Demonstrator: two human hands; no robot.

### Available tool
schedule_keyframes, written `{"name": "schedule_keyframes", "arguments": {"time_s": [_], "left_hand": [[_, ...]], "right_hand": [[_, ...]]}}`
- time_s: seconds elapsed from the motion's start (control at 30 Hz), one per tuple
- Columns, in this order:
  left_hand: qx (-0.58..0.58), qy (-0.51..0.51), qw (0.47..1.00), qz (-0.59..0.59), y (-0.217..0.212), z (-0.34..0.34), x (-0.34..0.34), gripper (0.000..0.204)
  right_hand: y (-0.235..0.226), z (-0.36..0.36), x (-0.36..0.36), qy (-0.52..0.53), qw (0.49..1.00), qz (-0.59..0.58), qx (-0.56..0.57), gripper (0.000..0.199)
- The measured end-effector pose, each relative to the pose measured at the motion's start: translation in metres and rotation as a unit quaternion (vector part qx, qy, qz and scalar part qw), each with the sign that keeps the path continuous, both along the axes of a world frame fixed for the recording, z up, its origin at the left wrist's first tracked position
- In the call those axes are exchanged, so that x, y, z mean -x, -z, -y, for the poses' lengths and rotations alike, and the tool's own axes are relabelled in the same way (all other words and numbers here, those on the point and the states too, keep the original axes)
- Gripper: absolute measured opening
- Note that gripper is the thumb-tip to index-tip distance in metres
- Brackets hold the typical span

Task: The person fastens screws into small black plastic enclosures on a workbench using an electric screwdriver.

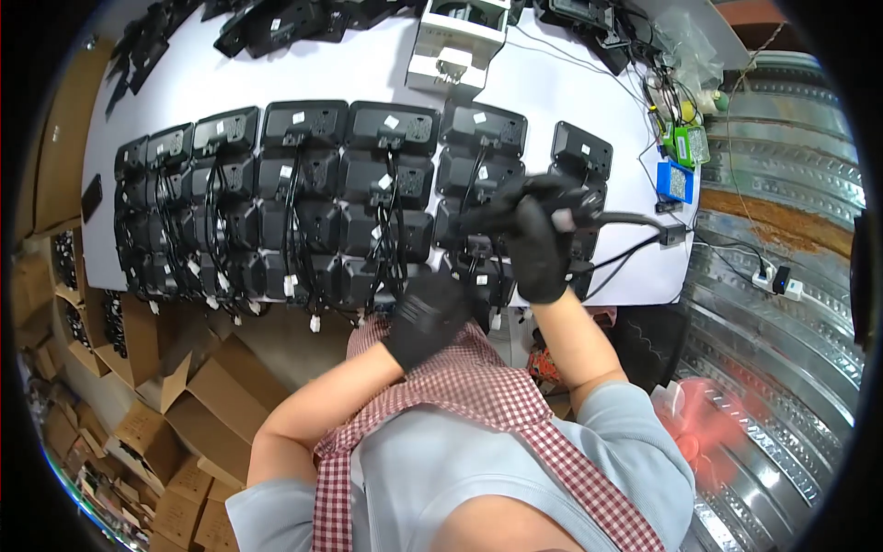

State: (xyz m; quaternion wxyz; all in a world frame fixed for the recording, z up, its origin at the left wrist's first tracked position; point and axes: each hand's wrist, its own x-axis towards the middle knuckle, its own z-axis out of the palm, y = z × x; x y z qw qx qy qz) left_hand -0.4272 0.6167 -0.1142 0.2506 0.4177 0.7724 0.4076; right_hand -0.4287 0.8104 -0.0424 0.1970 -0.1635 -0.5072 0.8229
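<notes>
My right hand [543, 253], in a black glove, is closed around a black corded hand tool [529, 204], whose exact kind I cannot make out. The tool lies across the right-hand columns of black flat devices [394, 127], with its narrower end toward the left. My left hand [430, 311], also gloved in black, is at the table's front edge by the lowest row. Its fingers merge with the black devices and cables [386, 248] there, so their grip is hidden. Several rows of these devices lie face down, with cables and white plugs hanging toward me.
A white machine [457, 46] stands at the back. At right are a green box [678, 145], a blue tray of small parts [675, 182] and a black adapter [672, 235] on the tool's cord. Cardboard boxes [225, 396] crowd the lower left; a red fan [704, 432] stands lower right.
</notes>
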Motion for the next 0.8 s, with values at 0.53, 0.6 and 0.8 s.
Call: {"name": "schedule_keyframes", "arguments": {"time_s": [0.53, 0.6, 0.8], "left_hand": [[-0.072, -0.129, 0.967, -0.209, 0.083, -0.046, 0.239, 0.015], [-0.043, -0.111, 0.977, -0.178, 0.083, -0.046, 0.243, 0.021], [0.06, -0.06, 0.981, -0.176, 0.081, -0.055, 0.26, 0.031]], "right_hand": [[0.058, -0.065, 0.186, 0.155, 0.909, -0.108, -0.371, 0.016], [0.058, -0.057, 0.187, 0.119, 0.851, -0.068, -0.506, 0.017], [0.035, -0.045, 0.207, 0.062, 0.947, -0.085, -0.302, 0.01]]}}
